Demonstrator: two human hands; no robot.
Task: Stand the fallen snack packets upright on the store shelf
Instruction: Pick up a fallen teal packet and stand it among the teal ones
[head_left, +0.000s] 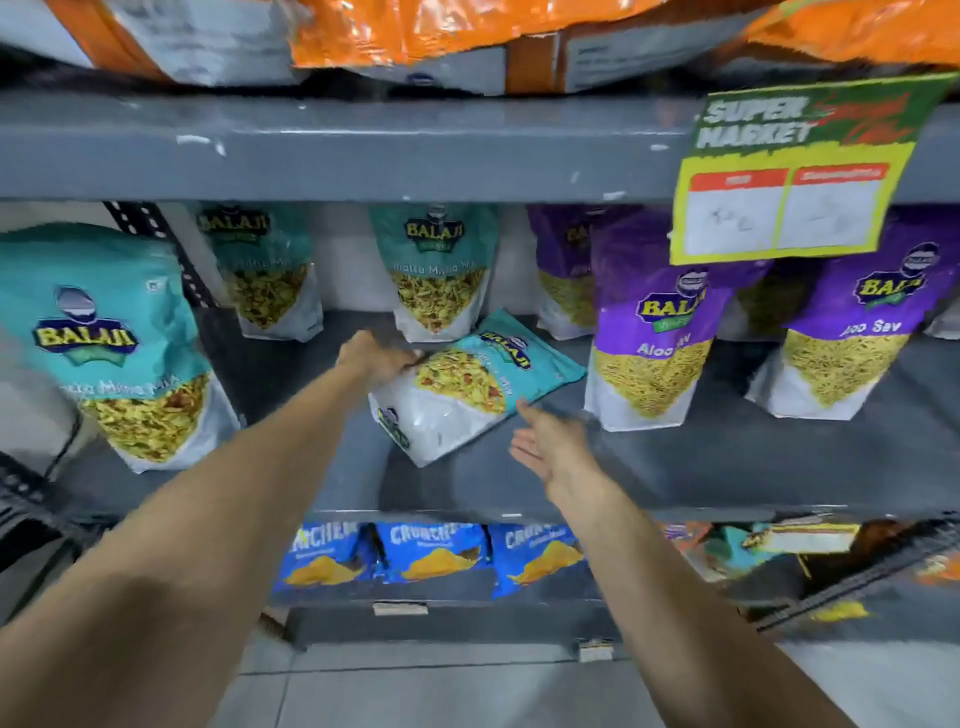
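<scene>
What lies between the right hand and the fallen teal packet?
Nothing: the head view shows only bare grey shelf between the open right hand and the fallen teal packet.

Grey metal shelving (332, 150) with chipped paint fills the view, a green and yellow price sign (789, 171) hanging from its upper edge, above pale floor tiles (415, 691).

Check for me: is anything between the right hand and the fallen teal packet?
Nothing visible. The right hand is open beside the fallen packet, with only bare shelf between them. The left hand already grips the packet's far edge. The purple packet stands further right, clear of the path.
</scene>
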